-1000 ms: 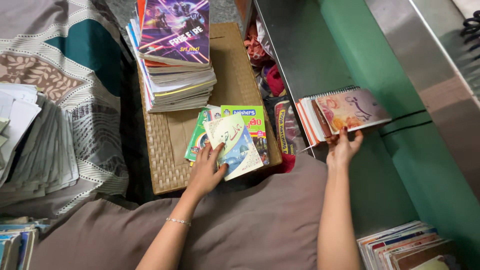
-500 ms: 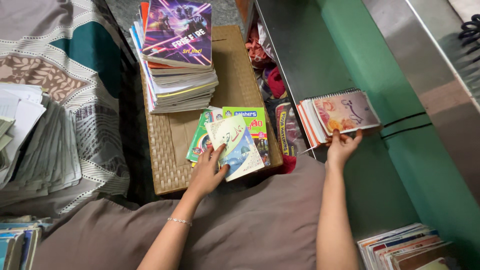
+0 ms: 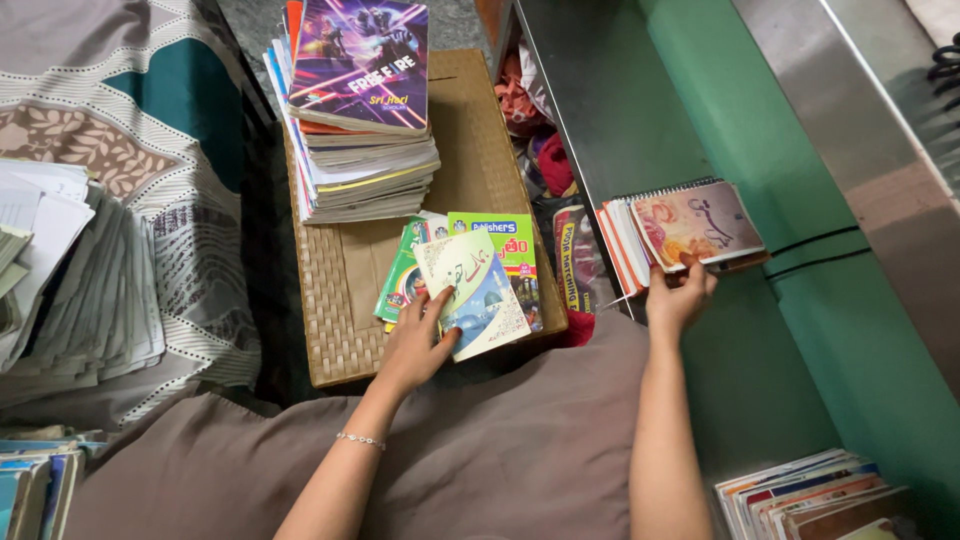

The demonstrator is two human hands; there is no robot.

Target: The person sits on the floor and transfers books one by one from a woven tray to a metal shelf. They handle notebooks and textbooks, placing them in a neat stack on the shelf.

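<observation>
My left hand point(image 3: 412, 345) rests on a thin booklet point(image 3: 475, 290) with a pale green and blue cover, pressing its lower left edge onto a woven box lid point(image 3: 340, 290). Under that booklet lie a green booklet point(image 3: 500, 235) and another green one point(image 3: 400, 275). My right hand point(image 3: 678, 297) grips the near edge of a small stack of spiral notebooks point(image 3: 680, 225), topped by a pink and orange cover, held against a green shelf point(image 3: 760, 200).
A tall stack of notebooks point(image 3: 355, 110) stands at the far end of the woven lid. Piled papers point(image 3: 60, 270) lie on a patterned cloth at left. More books point(image 3: 810, 495) sit at bottom right, clothes point(image 3: 535, 130) behind the lid, a brown cushion point(image 3: 500, 450) near me.
My right hand has drawn the spiral notebooks slightly nearer and taken a firmer grip on their edge. My left hand stays on the booklet.
</observation>
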